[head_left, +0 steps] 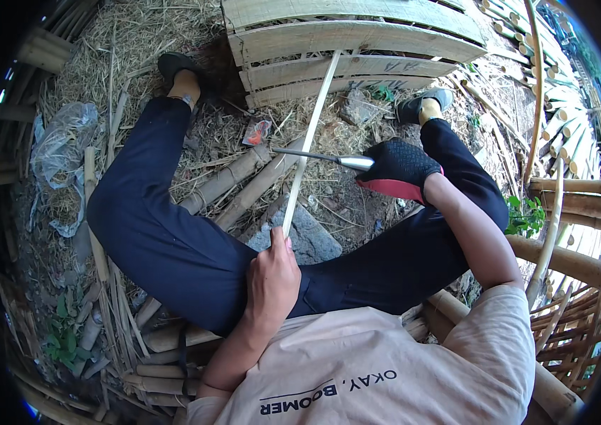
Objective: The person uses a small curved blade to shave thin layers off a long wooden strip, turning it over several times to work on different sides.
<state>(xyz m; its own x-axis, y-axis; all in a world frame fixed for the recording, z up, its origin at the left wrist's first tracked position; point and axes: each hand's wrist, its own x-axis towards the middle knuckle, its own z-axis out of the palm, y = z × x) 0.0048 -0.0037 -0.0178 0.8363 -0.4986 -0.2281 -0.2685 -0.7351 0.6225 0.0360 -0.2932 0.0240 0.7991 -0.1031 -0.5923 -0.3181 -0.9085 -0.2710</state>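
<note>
My left hand [273, 278] is bare and grips the near end of a long pale bamboo strip [312, 127], which runs up and away to a wooden pallet. My right hand [398, 170] wears a black and red glove and holds a knife [318, 156] by its handle. The thin blade points left and lies across the strip about halfway along it. I sit on the ground with both legs in dark trousers spread wide, the strip between them.
A wooden slat pallet [357, 39] lies ahead between my feet. Bamboo poles [233, 177] and a flat grey stone [314, 241] lie under the strip. More bamboo poles [576, 188] stack at the right, a clear plastic bag [63, 145] at the left, straw all around.
</note>
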